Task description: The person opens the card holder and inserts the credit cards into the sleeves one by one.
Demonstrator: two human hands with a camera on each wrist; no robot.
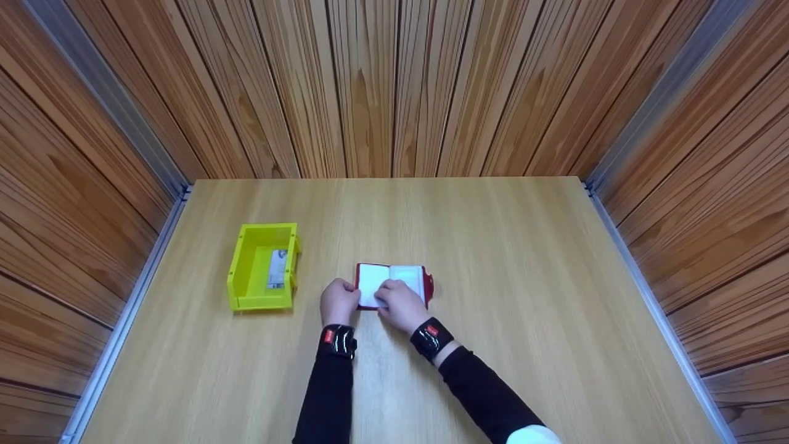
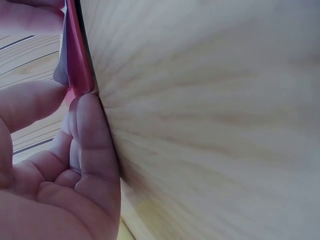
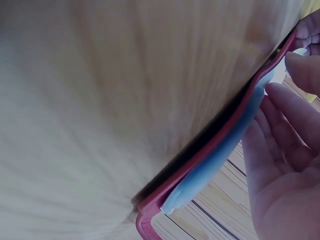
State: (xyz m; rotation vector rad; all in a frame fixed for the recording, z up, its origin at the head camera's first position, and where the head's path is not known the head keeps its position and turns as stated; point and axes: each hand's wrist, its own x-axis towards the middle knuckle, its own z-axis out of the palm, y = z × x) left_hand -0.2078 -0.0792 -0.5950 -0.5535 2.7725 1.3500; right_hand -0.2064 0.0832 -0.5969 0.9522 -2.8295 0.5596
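Observation:
A small notebook (image 1: 372,280) with a red cover lies open on the table, its blank white pages facing up. At its left edge my left hand (image 1: 339,301) pinches the lower corner; in the left wrist view the thumb (image 2: 37,102) lies against the page side and the fingers (image 2: 92,122) against the cover's edge. Across the pages near the spine rests my right hand (image 1: 404,303), its fingertips touching the paper. Seen from the right wrist, those fingers (image 3: 290,107) are loosely bent against the page block (image 3: 215,160), above the red cover (image 3: 187,170).
A yellow-green bin (image 1: 262,302) stands on the table to the left, with a whitish label or card (image 1: 277,269) inside it. The wooden table (image 1: 505,246) is bounded by plank walls (image 1: 394,92) at the back and both sides, with metal rails (image 1: 653,302) along the side edges.

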